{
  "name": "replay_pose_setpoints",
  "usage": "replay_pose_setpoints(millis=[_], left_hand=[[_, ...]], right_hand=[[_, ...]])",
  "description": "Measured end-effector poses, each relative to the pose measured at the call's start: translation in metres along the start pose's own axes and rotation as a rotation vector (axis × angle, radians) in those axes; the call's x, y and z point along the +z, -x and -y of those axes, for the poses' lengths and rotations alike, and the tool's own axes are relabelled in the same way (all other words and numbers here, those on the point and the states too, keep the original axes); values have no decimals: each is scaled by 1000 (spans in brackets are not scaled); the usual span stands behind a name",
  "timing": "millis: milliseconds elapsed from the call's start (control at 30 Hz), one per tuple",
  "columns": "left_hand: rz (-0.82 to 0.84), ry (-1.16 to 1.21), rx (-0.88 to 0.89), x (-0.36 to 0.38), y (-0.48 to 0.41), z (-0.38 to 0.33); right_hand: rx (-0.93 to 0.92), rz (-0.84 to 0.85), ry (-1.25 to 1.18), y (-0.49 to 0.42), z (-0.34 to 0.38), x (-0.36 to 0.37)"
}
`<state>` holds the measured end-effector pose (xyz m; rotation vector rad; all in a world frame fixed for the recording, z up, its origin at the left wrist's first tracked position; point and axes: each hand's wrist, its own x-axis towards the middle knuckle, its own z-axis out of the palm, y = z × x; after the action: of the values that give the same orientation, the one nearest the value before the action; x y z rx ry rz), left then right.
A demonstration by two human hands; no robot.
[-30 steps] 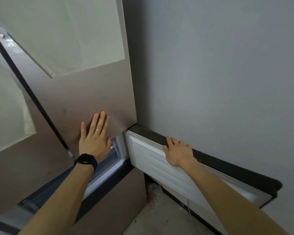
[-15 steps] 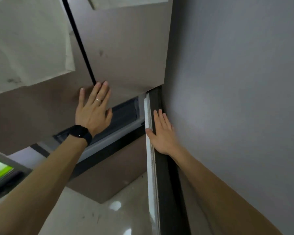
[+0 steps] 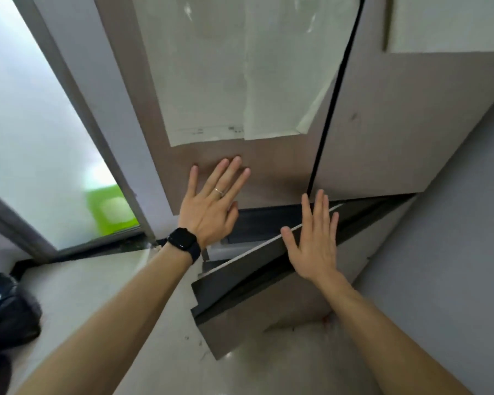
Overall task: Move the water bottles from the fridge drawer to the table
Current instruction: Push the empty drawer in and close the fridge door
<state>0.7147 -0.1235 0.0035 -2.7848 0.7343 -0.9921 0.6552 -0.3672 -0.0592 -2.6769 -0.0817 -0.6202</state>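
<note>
My right hand (image 3: 311, 243) lies flat on the front panel of the fridge drawer (image 3: 240, 280), fingers straight and slightly spread, thumb out to the side, nothing curled round the edge. My left hand (image 3: 208, 209) is pressed flat, fingers fanned, on the brown upper door (image 3: 268, 178) just above the drawer. It wears a ring (image 3: 218, 191), with a black watch (image 3: 183, 242) at the wrist.

The drawer stands partly out from the fridge body, with a dark gap behind its front. From here I cannot see into it, so the water bottles are out of view. I take them to be inside, but how many, and whether they stand or lie, I cannot tell. The table is not in sight either.

I expect full bottles to be fairly heavy for their size, with thin walls that give under a squeeze, and cold plastic may be damp and slick. I would wrap my fingers round the body below the shoulder, not pinch the cap.

Above the drawer, pale protective film (image 3: 226, 81) covers much of the upper door. Left of the drawer are a frosted window (image 3: 40, 138) and, on the floor (image 3: 154, 323), a black bag (image 3: 6, 309). A grey wall (image 3: 454, 252) runs to its right.
</note>
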Motion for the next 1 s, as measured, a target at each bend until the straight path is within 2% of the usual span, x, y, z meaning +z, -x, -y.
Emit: replay_pose_setpoints(millis=[133, 233, 333, 533, 733, 867, 1000], left_hand=[[-2, -27, 20, 9, 2, 11], [-32, -50, -2, 25, 1, 10], [-131, -75, -31, 41, -1, 8], [-254, -123, -37, 63, -6, 10], [-279, -169, -33, 69, -6, 10], [-257, -172, -76, 67, -5, 1], [-220, -181, -113, 62, -3, -4]], right_hand=[[-225, -16, 92, -21, 1, 21], [-270, 0, 179, -31, -9, 40], [-344, -27, 263, -43, -25, 55], [-404, -204, 261, -55, -38, 84], [-478, -318, 329, -67, -49, 98], [-455, -270, 339, -63, -47, 94], [-422, -113, 247, -49, -42, 70]])
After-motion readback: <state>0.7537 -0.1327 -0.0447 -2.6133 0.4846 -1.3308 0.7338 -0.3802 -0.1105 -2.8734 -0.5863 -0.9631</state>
